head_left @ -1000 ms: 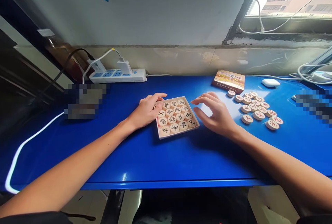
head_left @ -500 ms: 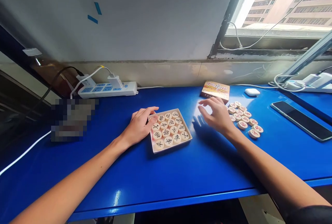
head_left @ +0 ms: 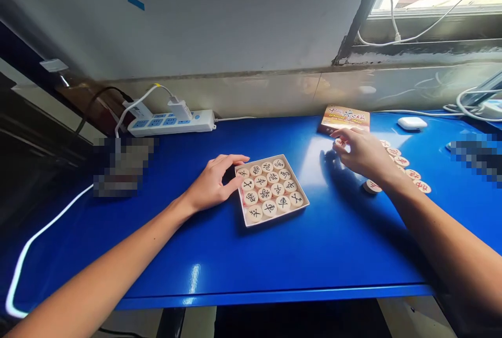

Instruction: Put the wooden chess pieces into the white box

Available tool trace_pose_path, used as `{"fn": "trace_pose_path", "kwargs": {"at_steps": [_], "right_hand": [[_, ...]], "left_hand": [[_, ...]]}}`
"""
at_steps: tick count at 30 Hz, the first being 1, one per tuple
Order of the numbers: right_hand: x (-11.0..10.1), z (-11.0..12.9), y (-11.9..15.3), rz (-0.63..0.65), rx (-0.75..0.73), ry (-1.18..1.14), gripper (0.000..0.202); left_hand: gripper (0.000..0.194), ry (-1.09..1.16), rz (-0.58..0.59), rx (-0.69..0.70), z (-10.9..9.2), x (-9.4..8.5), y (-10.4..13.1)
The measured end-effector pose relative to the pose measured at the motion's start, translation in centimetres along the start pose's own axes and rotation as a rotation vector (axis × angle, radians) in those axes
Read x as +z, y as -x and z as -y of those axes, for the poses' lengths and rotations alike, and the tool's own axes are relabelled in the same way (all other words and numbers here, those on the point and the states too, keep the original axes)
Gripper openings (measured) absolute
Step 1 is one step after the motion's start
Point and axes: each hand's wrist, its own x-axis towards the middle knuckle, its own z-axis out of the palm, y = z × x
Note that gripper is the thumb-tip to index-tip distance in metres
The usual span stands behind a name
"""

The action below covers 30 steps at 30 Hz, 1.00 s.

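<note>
A shallow white box [head_left: 276,218] holds rows of round Chinese chess pieces with black characters. My left hand [head_left: 214,184] grips the box at its far left corner, thumb against the left wall and fingers by the back edge. Farther right, my right hand [head_left: 363,155] pinches a Chinese chess piece [head_left: 339,142] between thumb and fingers, in front of the patterned lid [head_left: 345,118]. Loose red-character pieces [head_left: 400,161] lie beneath and beyond this hand, partly hidden by it. One loose piece [head_left: 372,186] sits nearer, beside my right wrist.
A white power strip [head_left: 172,123] with plugs and cables lies at the back left of the blue table [head_left: 219,254]. An earbud case [head_left: 411,124] stands at the back right. Blurred-out items lie at the left and the far right.
My right hand, earlier raised with fingers apart, now pinches a piece near the lid. My left hand stays at the box, its thumb shifted outward to the rim. The view has turned slightly.
</note>
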Motion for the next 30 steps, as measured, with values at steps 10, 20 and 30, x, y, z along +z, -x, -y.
{"fn": "trace_pose_path", "kwargs": {"at_steps": [10,20,30], "right_hand": [[-0.6,7.1,2.1,-0.095,-0.381,-0.343,0.014],[-1.6,8.5,2.3,-0.170,-0.479,-0.463,0.008],[-1.2,8.6,3.9,-0.060,-0.459,-0.616,0.011]], "left_hand": [[0.050,0.024,0.090,0.076,-1.5,0.8,-0.2],[0.048,-0.029,0.101,0.079,-3.3,2.4,-0.8],[0.039,-0.173,-0.069,-0.078,-1.5,2.7,-2.6]]}}
